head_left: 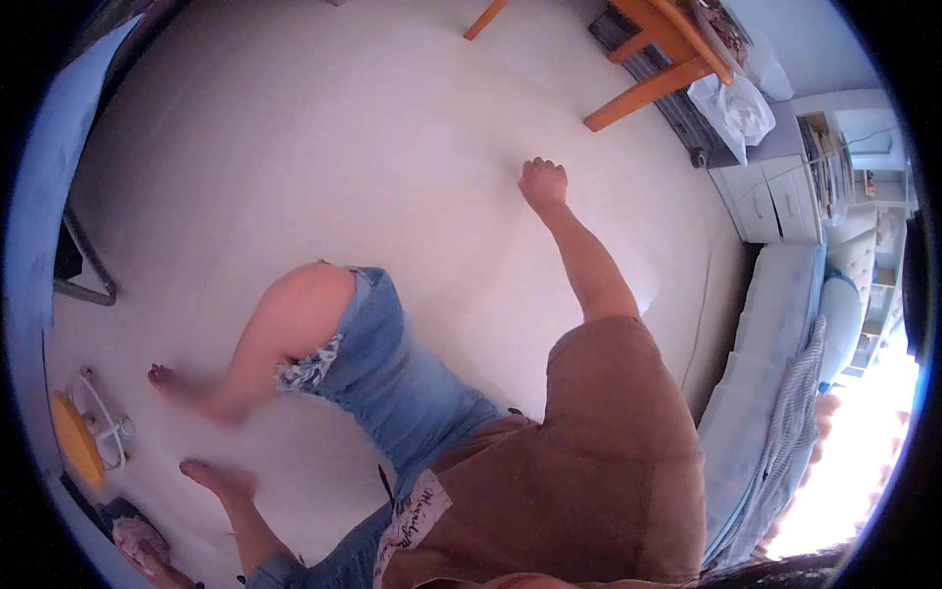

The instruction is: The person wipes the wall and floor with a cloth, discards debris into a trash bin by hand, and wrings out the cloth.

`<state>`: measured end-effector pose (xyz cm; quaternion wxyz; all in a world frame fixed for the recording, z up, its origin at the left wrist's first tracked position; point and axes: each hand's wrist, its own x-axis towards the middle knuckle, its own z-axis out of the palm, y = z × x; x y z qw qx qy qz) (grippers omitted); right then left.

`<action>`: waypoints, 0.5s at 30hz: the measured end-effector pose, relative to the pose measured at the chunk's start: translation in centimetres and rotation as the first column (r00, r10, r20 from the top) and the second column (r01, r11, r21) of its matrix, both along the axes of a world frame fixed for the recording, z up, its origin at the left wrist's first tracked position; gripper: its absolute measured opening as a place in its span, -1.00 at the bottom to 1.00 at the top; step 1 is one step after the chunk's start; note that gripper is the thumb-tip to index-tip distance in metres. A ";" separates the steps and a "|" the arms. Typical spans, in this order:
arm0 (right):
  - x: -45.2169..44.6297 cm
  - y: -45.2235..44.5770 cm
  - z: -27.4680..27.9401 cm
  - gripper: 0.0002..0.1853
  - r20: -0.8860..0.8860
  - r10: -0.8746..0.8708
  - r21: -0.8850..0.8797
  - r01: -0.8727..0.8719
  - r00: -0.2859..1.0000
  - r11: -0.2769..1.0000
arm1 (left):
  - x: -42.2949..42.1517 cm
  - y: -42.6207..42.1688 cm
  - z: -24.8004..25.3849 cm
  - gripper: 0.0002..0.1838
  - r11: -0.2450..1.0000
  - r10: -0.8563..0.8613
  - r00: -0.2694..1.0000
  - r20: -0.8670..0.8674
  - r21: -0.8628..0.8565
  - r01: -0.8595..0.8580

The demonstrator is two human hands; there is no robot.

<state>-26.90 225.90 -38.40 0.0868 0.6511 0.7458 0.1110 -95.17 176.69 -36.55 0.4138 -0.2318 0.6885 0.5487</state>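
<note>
My right hand (544, 184) is at the end of an outstretched bare arm, over the pale floor (412, 147). Its fingers look curled in, with no object visible in them. At the lower left edge lies a pinkish patterned bundle (140, 542), with a skin-coloured shape beside it that may be part of my left arm; the left hand cannot be made out clearly. I wear a brown top (589, 461) and denim shorts (407, 378). One knee is bent, and both bare feet (218, 478) are towards the left.
An orange wooden chair (643, 93) stands at the upper right, near a white plastic bag (736, 113) and white drawers (770, 204). Pale storage boxes (756, 344) line the right side. A yellow round object (78, 439) with a white frame and a dark metal leg (93, 270) are at the left.
</note>
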 end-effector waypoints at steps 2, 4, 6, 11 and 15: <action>-2.2 -0.1 2.0 -0.87 -0.464 -0.076 0.016 0.094 0.882 0.995 | 0.2 -0.2 0.3 0.10 1.000 0.017 1.000 0.020 0.010 -0.017; -2.9 -0.3 2.4 -0.87 -0.819 -0.147 -0.090 0.129 0.554 0.988 | 0.3 -0.1 0.3 0.10 0.999 0.037 0.998 0.044 0.014 -0.037; -3.8 -0.5 2.6 -0.84 -0.946 -0.252 -0.239 0.087 0.204 0.967 | 0.6 0.5 0.1 0.05 0.996 0.094 0.993 0.072 -0.014 -0.093; -13.2 -6.7 8.8 -0.86 -0.945 -0.296 -0.278 -0.132 -0.139 0.951 | 0.3 1.0 -0.6 -0.07 0.982 0.184 0.982 0.041 -0.048 -0.182; -18.2 -9.0 13.1 -0.88 -0.938 -0.193 -0.135 -0.210 -0.287 0.968 | 1.0 0.6 -0.8 -0.05 0.994 0.107 0.994 0.003 -0.003 -0.107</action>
